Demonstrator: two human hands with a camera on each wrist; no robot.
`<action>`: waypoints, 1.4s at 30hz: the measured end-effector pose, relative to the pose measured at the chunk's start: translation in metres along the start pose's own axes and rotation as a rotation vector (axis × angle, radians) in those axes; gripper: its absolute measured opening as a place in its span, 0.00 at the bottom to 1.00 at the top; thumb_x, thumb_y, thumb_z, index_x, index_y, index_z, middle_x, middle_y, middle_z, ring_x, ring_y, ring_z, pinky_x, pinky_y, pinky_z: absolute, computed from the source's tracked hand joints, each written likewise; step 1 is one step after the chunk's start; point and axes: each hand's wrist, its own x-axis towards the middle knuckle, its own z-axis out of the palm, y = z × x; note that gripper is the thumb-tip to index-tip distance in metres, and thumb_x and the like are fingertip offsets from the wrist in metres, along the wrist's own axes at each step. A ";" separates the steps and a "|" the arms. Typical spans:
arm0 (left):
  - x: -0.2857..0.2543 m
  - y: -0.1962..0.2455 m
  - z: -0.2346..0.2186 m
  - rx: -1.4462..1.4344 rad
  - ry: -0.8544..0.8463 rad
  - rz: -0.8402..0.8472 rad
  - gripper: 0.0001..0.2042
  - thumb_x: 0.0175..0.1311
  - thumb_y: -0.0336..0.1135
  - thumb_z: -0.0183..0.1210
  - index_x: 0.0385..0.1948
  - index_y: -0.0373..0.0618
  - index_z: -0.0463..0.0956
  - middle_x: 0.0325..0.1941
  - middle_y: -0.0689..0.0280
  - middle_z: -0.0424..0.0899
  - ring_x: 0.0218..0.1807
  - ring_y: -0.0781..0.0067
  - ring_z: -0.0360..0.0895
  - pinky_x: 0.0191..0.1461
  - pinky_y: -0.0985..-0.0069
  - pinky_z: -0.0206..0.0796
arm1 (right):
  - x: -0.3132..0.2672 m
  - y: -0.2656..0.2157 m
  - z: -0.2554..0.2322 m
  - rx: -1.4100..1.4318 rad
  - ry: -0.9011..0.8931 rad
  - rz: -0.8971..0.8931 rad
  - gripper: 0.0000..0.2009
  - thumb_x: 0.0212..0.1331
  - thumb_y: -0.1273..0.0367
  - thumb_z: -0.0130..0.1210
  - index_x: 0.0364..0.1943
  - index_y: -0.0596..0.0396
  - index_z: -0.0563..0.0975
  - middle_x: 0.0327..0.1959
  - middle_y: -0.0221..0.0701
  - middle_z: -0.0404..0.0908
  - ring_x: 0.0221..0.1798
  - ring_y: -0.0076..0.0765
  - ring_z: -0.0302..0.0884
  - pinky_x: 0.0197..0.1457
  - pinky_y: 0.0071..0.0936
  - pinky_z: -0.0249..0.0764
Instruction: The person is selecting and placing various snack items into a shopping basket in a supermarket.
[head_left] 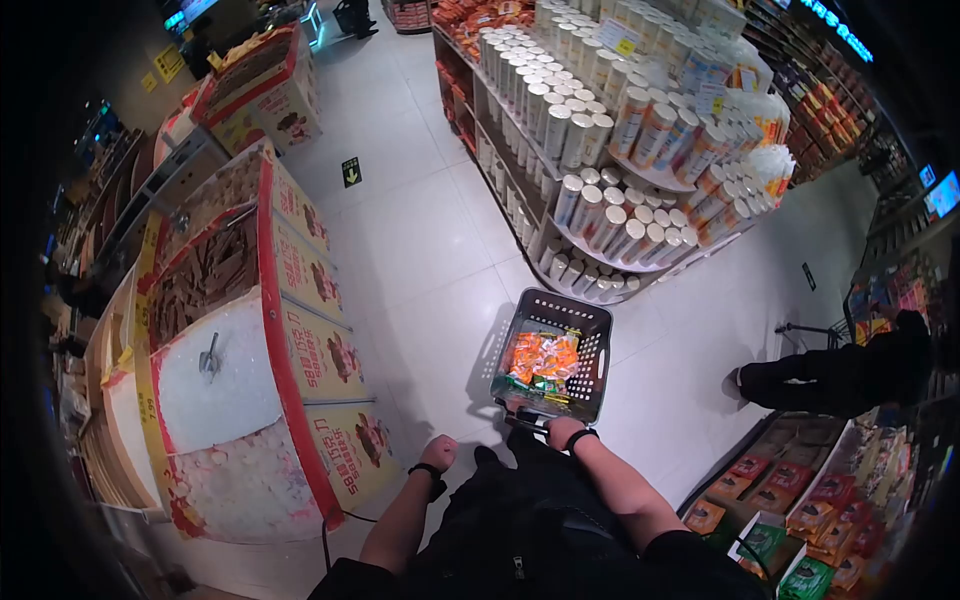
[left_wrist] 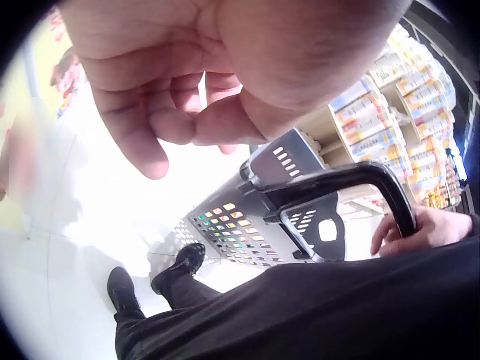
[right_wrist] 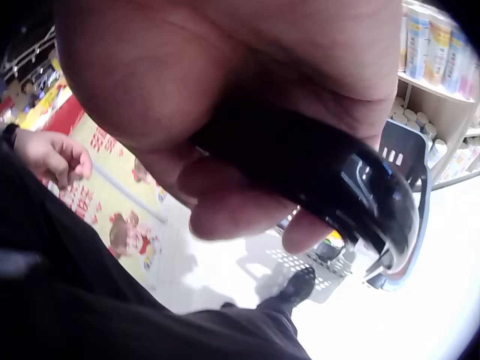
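Note:
My right hand [head_left: 566, 431] grips the black handle [right_wrist: 337, 176] of a grey perforated shopping basket [head_left: 596, 352], fingers curled round it in the right wrist view. In front of my legs, the basket holds orange-and-white packets [head_left: 543, 354] with some green ones below them. My left hand [head_left: 439, 453] hangs at my left side with nothing in it. Its fingers are loosely curled in the left wrist view, where the handle and the basket's wall [left_wrist: 289, 161] appear beyond it.
Left stands a bulk bin [head_left: 225, 375] with a metal scoop [head_left: 209, 356]. Ahead, a rounded shelf [head_left: 610, 262] carries many canisters [head_left: 615, 225]. A person in dark clothes [head_left: 830, 378] stands at the right by a cart, near boxes of packaged snacks [head_left: 765, 540]. Tiled floor [head_left: 420, 240] runs between.

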 end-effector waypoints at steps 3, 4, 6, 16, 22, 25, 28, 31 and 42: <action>-0.047 -0.053 0.010 -0.008 0.082 -0.127 0.13 0.60 0.31 0.65 0.47 0.45 0.85 0.45 0.54 0.91 0.51 0.52 0.89 0.59 0.59 0.80 | -0.023 -0.002 0.021 -0.041 0.069 0.201 0.15 0.62 0.67 0.57 0.50 0.47 0.88 0.51 0.44 0.91 0.57 0.55 0.89 0.62 0.50 0.84; -0.064 -0.072 0.017 -0.023 0.074 -0.176 0.13 0.59 0.32 0.65 0.47 0.45 0.86 0.46 0.53 0.91 0.53 0.52 0.89 0.60 0.59 0.80 | -0.025 0.003 0.020 -0.041 0.130 0.248 0.14 0.62 0.68 0.57 0.48 0.48 0.88 0.50 0.44 0.91 0.56 0.55 0.89 0.61 0.50 0.84; -0.097 -0.112 0.021 -0.043 0.059 -0.271 0.14 0.59 0.33 0.66 0.48 0.46 0.86 0.49 0.52 0.91 0.55 0.52 0.88 0.63 0.60 0.79 | -0.021 0.011 0.008 -0.067 0.254 0.311 0.12 0.61 0.69 0.57 0.46 0.48 0.88 0.48 0.44 0.92 0.54 0.54 0.90 0.57 0.50 0.85; -0.188 -0.192 0.044 -0.123 0.020 -0.600 0.15 0.60 0.35 0.66 0.49 0.48 0.88 0.57 0.51 0.90 0.64 0.50 0.85 0.72 0.59 0.75 | 0.041 0.086 -0.063 -0.270 0.255 0.583 0.14 0.71 0.67 0.55 0.51 0.43 0.91 0.57 0.33 0.92 0.63 0.45 0.88 0.79 0.71 0.62; -0.166 -0.155 0.043 -0.098 0.007 -0.556 0.14 0.61 0.34 0.67 0.48 0.48 0.89 0.56 0.52 0.90 0.62 0.51 0.87 0.70 0.58 0.77 | 0.059 0.105 -0.102 -0.339 0.380 0.461 0.13 0.69 0.69 0.56 0.48 0.45 0.91 0.52 0.34 0.92 0.62 0.45 0.87 0.78 0.74 0.62; -0.140 -0.120 0.026 -0.049 0.029 -0.509 0.13 0.62 0.33 0.65 0.48 0.48 0.89 0.52 0.53 0.92 0.59 0.53 0.88 0.67 0.59 0.79 | 0.070 0.095 -0.124 -0.426 0.312 0.328 0.12 0.67 0.69 0.57 0.46 0.44 0.91 0.49 0.33 0.92 0.60 0.44 0.87 0.79 0.72 0.62; -0.105 -0.089 0.010 -0.046 0.020 -0.526 0.14 0.64 0.33 0.62 0.49 0.46 0.89 0.51 0.53 0.92 0.57 0.53 0.89 0.66 0.59 0.79 | 0.087 0.096 -0.138 -0.487 0.381 0.254 0.11 0.65 0.69 0.58 0.41 0.41 0.92 0.44 0.30 0.92 0.58 0.39 0.87 0.80 0.69 0.60; -0.060 -0.053 -0.013 0.010 -0.027 -0.507 0.14 0.65 0.34 0.60 0.49 0.45 0.89 0.51 0.52 0.92 0.56 0.53 0.90 0.65 0.59 0.80 | 0.103 0.097 -0.164 -0.501 0.419 0.165 0.11 0.63 0.70 0.59 0.40 0.41 0.92 0.42 0.30 0.92 0.57 0.39 0.87 0.80 0.70 0.60; 0.107 0.125 -0.092 0.093 0.101 -0.178 0.15 0.69 0.36 0.59 0.53 0.43 0.84 0.42 0.55 0.90 0.47 0.53 0.89 0.56 0.60 0.80 | 0.171 0.044 -0.235 -0.461 0.598 -0.038 0.09 0.61 0.69 0.61 0.38 0.45 0.92 0.35 0.26 0.92 0.57 0.39 0.85 0.80 0.70 0.55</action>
